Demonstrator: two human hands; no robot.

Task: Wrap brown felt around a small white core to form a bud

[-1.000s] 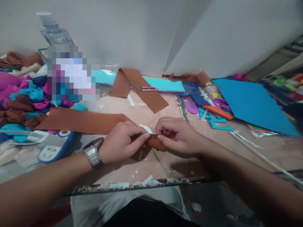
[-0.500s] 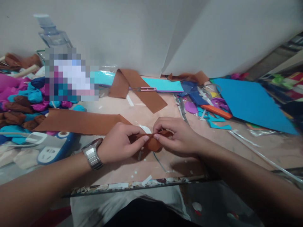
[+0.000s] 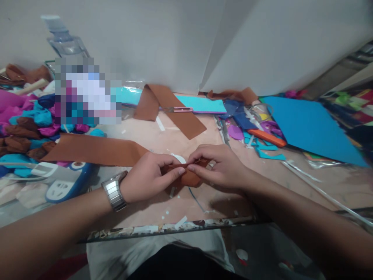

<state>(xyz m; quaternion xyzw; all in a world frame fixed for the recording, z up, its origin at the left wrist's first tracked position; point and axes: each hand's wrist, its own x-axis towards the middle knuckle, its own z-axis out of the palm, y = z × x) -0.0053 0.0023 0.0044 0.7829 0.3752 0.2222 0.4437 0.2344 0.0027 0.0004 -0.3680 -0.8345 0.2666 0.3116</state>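
Note:
A long brown strip point(image 3: 96, 149) of thin, flexible sheet lies across the table, its right end gathered between my two hands. My left hand point(image 3: 148, 173), with a metal watch at the wrist, pinches the gathered edge between thumb and fingers. Close beside it, my right hand point(image 3: 218, 167) pinches the same edge, thumb tip nearly meeting the left thumb. A folded part of the strip hangs below the thumbs; some folds are hidden behind the fingers. Just behind the hands lies a small white piece point(image 3: 178, 158). Another brown strip point(image 3: 186, 120), folded over, rests farther back under pink-handled snips point(image 3: 182, 109).
Crumpled coloured bundles point(image 3: 32, 116) and a blue-and-white power strip point(image 3: 70, 184) are at left, near a clear bottle point(image 3: 68, 44). On the right are an orange cutter point(image 3: 267, 138), scraps and a blue sheet point(image 3: 314, 130). A wall point(image 3: 163, 42) rises behind.
My hands stay in nearly the same place. The gathered brown edge between them has shifted, and the strip has been drawn a little, its bend beside the left hand now farther left.

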